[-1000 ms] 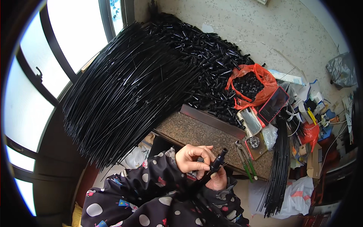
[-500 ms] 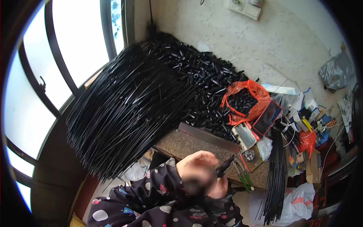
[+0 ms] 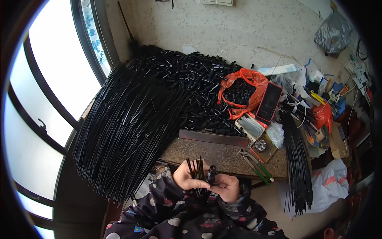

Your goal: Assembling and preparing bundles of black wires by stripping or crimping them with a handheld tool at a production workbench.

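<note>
In front of my chest my left hand [image 3: 186, 177] is closed round several thin black rods [image 3: 194, 166]. Their upper ends stick up above the fingers, and the lower lengths run down against my sleeve. My right hand [image 3: 228, 188], close beside it, pinches a short black tubular piece [image 3: 211, 173] with a round end facing up. The left thumb reaches across to the right fingertips, so the lower part of that piece is hidden. Whether a rod sits inside it, I cannot tell.
A big sheaf of black rods [image 3: 127, 131] lies left, beside a heap of black tubular pieces [image 3: 179, 69]. Behind a dark bar [image 3: 213, 138] are a red bag [image 3: 260, 81] and a phone [image 3: 269, 102]. Green-handled pliers [image 3: 256, 165] and more rods [image 3: 296, 167] lie right.
My hands have drawn closer together, and the rods in the left now point upward in plain sight. The black piece has turned upright. The whole view has shifted a little.
</note>
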`<state>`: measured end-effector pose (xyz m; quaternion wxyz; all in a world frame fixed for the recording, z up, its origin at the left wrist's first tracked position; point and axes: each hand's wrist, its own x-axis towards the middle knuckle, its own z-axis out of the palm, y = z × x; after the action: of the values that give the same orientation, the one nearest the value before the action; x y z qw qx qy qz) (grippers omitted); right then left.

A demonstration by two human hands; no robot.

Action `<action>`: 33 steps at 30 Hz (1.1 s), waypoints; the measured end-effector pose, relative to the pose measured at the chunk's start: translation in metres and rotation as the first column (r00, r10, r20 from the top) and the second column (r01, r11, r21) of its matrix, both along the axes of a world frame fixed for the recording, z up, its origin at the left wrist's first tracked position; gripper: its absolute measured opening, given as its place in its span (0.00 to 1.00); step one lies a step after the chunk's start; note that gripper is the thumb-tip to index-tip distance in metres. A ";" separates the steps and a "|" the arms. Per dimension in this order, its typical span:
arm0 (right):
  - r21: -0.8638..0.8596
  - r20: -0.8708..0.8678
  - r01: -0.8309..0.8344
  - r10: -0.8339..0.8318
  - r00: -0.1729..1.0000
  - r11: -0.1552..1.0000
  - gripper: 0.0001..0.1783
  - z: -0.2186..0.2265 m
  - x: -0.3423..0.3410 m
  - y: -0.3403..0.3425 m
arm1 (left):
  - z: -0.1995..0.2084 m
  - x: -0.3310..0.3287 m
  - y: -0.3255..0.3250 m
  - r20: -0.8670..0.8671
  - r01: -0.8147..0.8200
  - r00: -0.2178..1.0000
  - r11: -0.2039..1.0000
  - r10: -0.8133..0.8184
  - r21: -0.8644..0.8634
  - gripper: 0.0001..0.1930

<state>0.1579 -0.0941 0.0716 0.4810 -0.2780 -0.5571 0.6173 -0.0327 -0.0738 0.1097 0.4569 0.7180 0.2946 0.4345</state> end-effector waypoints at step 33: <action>0.119 0.008 0.295 -0.298 0.954 0.948 0.12 0.025 -0.012 0.017 | -0.041 0.053 -0.025 0.287 -0.212 0.931 0.974 0.227 -0.082 0.10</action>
<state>0.1459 -0.0766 0.0962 0.5764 -0.3380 -0.5502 0.5008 0.0203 -0.0991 0.0684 0.4621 0.5961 0.3122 0.5776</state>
